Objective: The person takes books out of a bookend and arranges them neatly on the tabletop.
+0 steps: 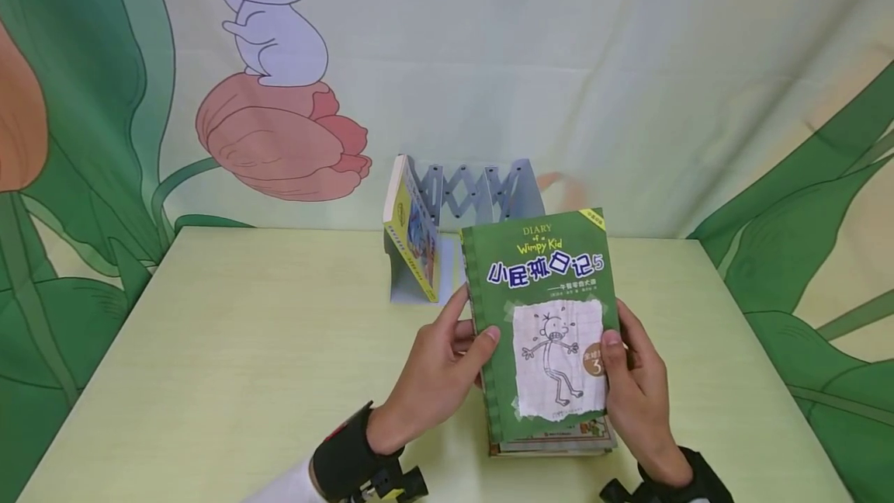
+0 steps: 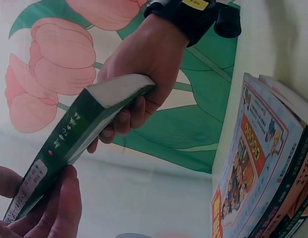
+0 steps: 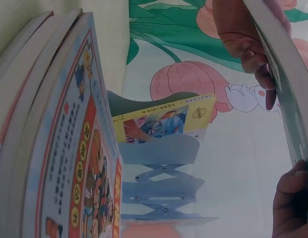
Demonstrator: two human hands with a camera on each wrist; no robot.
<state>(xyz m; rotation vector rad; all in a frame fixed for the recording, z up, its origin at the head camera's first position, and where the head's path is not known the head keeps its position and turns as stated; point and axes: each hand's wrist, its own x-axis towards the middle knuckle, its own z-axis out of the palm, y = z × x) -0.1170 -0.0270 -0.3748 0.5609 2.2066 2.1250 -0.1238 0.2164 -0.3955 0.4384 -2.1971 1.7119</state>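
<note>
Both hands hold a green paperback book [image 1: 538,270] above a stack of books, its front cover with a cartoon figure facing up. My left hand [image 1: 436,367] grips its left, spine side with the thumb on the cover. On the opposite edge, my right hand [image 1: 637,390] pinches it, thumb on the front and fingers behind. The left wrist view shows the green spine [image 2: 62,134] between the two hands. Below the book lies the stack [image 2: 263,158], whose top book has a colourful cover [image 3: 79,148]; from the head it is mostly hidden.
At the back of the table [image 1: 279,348] stands a blue-grey expandable bookend rack [image 1: 513,185] with crisscross metal links. A yellow book [image 1: 412,231] leans upright in its left end. Behind the table hangs a cloth printed with flowers and a white animal [image 1: 279,37].
</note>
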